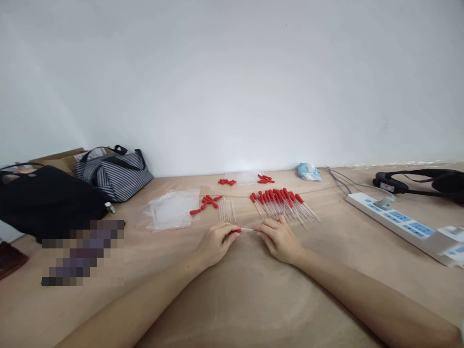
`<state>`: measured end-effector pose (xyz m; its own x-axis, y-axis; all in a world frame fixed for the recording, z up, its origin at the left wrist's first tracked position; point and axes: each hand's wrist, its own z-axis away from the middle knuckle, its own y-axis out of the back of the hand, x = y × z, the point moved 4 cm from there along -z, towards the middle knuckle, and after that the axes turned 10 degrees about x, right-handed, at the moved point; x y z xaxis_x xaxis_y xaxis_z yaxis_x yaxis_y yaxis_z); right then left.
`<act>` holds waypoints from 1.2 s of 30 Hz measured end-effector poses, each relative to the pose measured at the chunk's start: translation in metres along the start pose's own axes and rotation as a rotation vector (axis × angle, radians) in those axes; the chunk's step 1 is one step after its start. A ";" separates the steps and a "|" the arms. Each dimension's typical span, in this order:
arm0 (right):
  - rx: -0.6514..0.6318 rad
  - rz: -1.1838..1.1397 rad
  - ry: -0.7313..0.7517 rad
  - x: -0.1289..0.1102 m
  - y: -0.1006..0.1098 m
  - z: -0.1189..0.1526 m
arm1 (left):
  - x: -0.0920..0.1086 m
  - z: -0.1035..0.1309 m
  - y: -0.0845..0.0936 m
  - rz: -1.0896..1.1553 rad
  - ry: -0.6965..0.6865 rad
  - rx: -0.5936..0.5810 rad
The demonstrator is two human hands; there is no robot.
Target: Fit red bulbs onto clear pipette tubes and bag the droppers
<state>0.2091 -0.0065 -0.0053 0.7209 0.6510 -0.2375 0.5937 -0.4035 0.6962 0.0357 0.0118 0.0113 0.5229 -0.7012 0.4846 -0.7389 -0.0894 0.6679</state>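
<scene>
Between my two hands a thin clear dropper tube lies level, with a red rubber bulb at its left end. My left hand is closed in a pinch on the bulb. Fingers of my right hand pinch the tube's other end, partly hiding it. Just beyond my left hand lie several loose red bulbs and a row of bare tubes. Past my right hand is a fanned pile of droppers with red bulbs on their tubes.
Clear plastic bags lie left of the loose bulbs. More tubes and bulbs sit near the wall, beside a blue-white packet. A power strip and black headset are right; a striped bag and black bag left.
</scene>
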 end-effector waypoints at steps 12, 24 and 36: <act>-0.028 -0.029 0.160 -0.002 0.000 -0.002 | 0.003 0.004 -0.002 0.001 -0.109 0.003; -0.047 0.023 0.238 -0.014 -0.002 -0.001 | 0.010 0.009 -0.006 -0.087 -0.300 -0.011; -0.122 -0.059 0.118 -0.023 -0.009 -0.004 | 0.015 0.008 -0.006 -0.107 -0.311 -0.054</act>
<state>0.1856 -0.0146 -0.0034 0.6352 0.7450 -0.2038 0.5804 -0.2862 0.7624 0.0443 -0.0037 0.0097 0.4351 -0.8731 0.2200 -0.6588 -0.1422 0.7388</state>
